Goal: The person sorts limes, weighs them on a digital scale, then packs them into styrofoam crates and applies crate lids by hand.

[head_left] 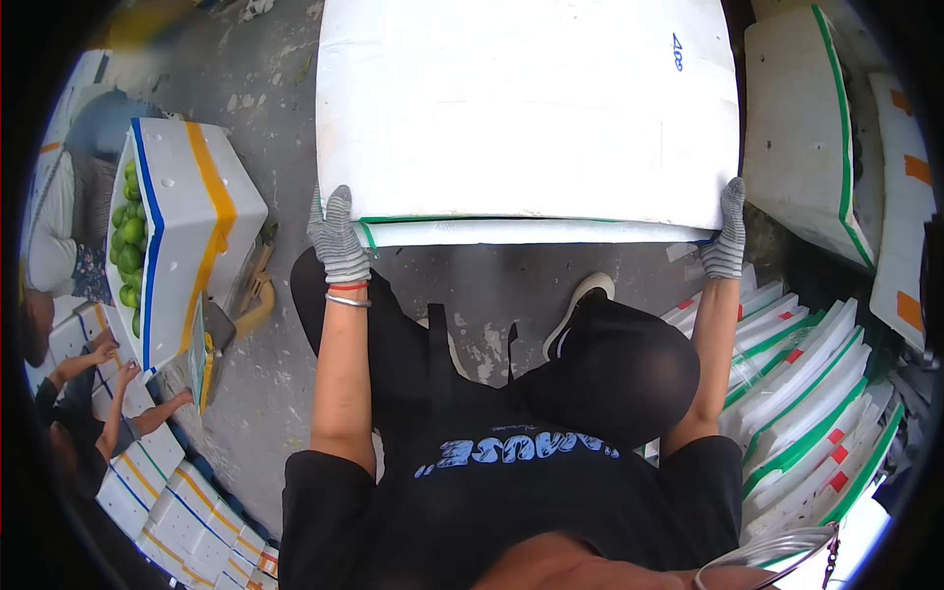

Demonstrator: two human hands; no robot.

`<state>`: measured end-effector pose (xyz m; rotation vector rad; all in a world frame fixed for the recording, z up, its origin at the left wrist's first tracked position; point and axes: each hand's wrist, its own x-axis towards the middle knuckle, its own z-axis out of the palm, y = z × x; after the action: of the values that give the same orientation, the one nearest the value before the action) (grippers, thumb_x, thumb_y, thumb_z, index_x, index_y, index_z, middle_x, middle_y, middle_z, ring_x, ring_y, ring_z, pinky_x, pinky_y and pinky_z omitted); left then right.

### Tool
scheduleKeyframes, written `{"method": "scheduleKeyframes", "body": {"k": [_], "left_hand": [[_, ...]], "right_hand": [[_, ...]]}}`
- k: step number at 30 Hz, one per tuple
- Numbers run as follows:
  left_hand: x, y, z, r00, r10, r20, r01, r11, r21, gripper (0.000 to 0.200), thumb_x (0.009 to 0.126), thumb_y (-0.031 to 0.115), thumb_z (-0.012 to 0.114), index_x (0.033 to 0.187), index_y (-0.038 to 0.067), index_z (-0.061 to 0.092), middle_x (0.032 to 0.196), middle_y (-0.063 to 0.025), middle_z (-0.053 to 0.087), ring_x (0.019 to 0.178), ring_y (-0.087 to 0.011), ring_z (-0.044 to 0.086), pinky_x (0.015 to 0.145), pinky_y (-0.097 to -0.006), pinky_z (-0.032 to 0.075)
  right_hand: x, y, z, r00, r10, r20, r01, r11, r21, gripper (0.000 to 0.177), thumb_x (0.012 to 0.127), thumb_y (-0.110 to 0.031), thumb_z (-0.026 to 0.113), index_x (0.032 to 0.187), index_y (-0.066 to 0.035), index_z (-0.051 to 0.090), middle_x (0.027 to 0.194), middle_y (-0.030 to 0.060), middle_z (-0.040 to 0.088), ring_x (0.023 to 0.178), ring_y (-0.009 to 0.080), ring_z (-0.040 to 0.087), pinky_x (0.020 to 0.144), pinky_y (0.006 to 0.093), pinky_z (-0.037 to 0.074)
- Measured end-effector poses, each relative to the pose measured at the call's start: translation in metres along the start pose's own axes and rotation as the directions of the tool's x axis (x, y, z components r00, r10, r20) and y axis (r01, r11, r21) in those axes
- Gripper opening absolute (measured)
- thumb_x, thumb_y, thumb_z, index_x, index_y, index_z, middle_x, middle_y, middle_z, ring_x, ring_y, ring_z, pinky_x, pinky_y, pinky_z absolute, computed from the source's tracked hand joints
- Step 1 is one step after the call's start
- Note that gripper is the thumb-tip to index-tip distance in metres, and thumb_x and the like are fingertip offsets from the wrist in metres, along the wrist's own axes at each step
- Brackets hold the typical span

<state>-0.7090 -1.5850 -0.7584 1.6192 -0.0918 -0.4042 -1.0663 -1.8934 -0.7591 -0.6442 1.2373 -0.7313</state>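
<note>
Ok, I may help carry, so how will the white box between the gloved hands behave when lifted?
The box looks like foam, so probably stiff and light for its size, though contents are hidden. With the left hand and right hand at its near corners, the far side may dip. Its lid might slip: a gap shows along the near edge.

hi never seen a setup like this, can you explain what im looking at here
There's no robot: this single picture comes from a camera on a person's head, looking down past their own body. The left hand and right hand, in striped gloves, grip the near corners of a large white box. Below is a worn grey floor. At left, a white container with blue and orange tape holds round green fruit; at right are green-edged white pieces. Other people are partly visible at far left.
</note>
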Motion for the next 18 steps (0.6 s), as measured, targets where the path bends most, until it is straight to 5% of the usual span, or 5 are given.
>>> {"method": "scheduleKeyframes", "body": {"k": [4, 5, 13, 17, 18], "left_hand": [[-0.024, -0.026, -0.024, 0.996, 0.083, -0.017, -0.083, 0.997, 0.0, 0.045, 0.076, 0.015, 0.058, 0.115, -0.005, 0.047, 0.1, -0.0103, 0.056, 0.087, -0.0168, 0.054, 0.08, -0.0289, 0.042], [-0.029, -0.028, -0.025, 0.99, 0.141, -0.005, -0.141, 0.99, -0.017, 0.047, 0.076, 0.015, 0.058, 0.116, -0.005, 0.046, 0.102, -0.0106, 0.056, 0.088, -0.0172, 0.053, 0.081, -0.0291, 0.042], [-0.016, -0.007, -0.026, 0.996, -0.092, 0.012, 0.089, 0.982, 0.167, 0.044, 0.075, 0.011, 0.063, 0.115, 0.0, 0.05, 0.105, -0.0122, 0.053, 0.091, -0.0169, 0.053, 0.079, -0.0269, 0.043], [-0.012, 0.02, -0.023, 0.994, -0.108, 0.012, 0.095, 0.917, 0.389, 0.044, 0.068, 0.017, 0.064, 0.106, -0.003, 0.054, 0.1, -0.0175, 0.055, 0.089, -0.0243, 0.055, 0.079, -0.0312, 0.043], [-0.014, 0.023, -0.017, 0.999, -0.022, -0.045, 0.04, 0.884, 0.465, 0.044, 0.066, 0.017, 0.064, 0.104, -0.005, 0.055, 0.097, -0.0196, 0.056, 0.088, -0.0274, 0.055, 0.08, -0.0331, 0.043]], "right_hand": [[-0.014, 0.047, -0.025, 0.976, -0.069, -0.206, 0.107, 0.978, 0.18, 0.052, 0.087, -0.039, 0.044, 0.126, -0.005, 0.035, 0.127, 0.006, 0.041, 0.115, 0.0193, 0.041, 0.097, 0.0322, 0.033], [0.001, 0.058, -0.061, 0.951, -0.285, 0.119, 0.281, 0.958, 0.049, 0.051, 0.083, -0.033, 0.052, 0.125, -0.009, 0.038, 0.125, 0.006, 0.043, 0.114, 0.0205, 0.041, 0.098, 0.0372, 0.033], [-0.025, -0.008, -0.014, 0.974, 0.223, -0.029, -0.221, 0.928, -0.299, 0.077, 0.078, -0.05, 0.053, 0.135, -0.01, 0.023, 0.135, 0.0041, 0.03, 0.122, 0.0223, 0.03, 0.1, 0.0339, 0.025], [0.0, -0.091, 0.059, 0.719, -0.479, 0.503, 0.584, 0.024, -0.812, 0.075, 0.08, -0.035, 0.058, 0.131, 0.005, 0.021, 0.133, 0.0229, 0.028, 0.126, 0.0296, 0.024, 0.103, 0.0374, 0.02], [-0.004, -0.114, 0.11, 0.656, -0.48, 0.582, 0.713, 0.143, -0.686, 0.068, 0.08, -0.035, 0.057, 0.128, 0.004, 0.029, 0.129, 0.0216, 0.034, 0.124, 0.0309, 0.027, 0.102, 0.0375, 0.022]]}}
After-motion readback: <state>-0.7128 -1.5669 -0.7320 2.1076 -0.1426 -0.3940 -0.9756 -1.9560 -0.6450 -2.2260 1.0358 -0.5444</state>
